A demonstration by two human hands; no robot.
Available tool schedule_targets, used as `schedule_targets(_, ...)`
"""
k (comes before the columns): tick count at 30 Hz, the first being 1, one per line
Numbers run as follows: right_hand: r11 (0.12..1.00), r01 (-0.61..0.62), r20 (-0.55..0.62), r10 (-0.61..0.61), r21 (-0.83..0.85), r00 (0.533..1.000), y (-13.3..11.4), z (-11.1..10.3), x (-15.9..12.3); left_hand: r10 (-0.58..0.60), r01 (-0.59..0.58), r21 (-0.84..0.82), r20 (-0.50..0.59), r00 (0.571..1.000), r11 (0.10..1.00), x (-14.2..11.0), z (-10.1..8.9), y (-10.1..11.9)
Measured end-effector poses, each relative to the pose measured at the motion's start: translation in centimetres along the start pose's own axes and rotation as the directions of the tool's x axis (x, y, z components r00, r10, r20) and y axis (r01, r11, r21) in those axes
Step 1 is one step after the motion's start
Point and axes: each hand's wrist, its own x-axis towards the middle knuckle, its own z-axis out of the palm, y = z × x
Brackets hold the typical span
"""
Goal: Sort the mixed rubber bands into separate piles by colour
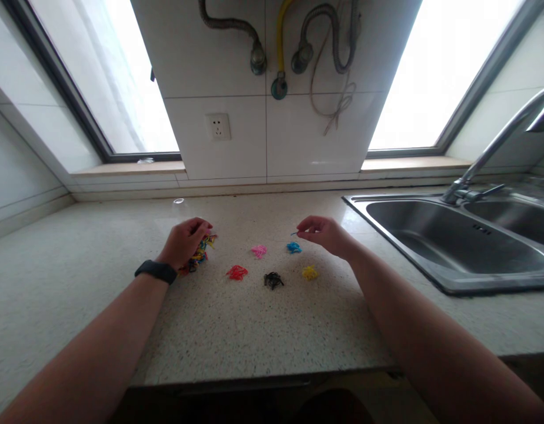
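My left hand (185,240), with a black band on the wrist, curls over a mixed heap of small coloured bands (200,254) on the speckled countertop (236,330); its fingers are closed on the heap. My right hand (321,231) hovers above the counter and pinches one small blue band (294,234) between thumb and fingers. Just below it lies a blue pile (294,248). Separate small piles lie between my hands: pink (259,251), red (236,272), black (272,280) and yellow (309,272).
A steel double sink (448,247) with a curved tap (497,147) fills the right side. Tiled wall with a socket (218,126) and hoses (281,53) stands behind, windows either side. The counter's front edge runs near my forearms.
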Motion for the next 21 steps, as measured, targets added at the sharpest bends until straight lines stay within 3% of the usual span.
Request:
schedule_targets(13, 0.999, 0.013, 0.072, -0.010, -0.038, 0.997, 0.42, -0.10, 0.00, -0.011, 0.011, 0.008, 0.043, 0.999, 1.000, 0.07, -0.09, -0.21)
schedule_targets(21, 0.971, 0.015, 0.216, 0.038, -0.237, 0.976, 0.20, -0.55, -0.39, -0.008, 0.008, 0.008, 0.030, 1.000, 1.000, 0.03, -0.08, 0.12)
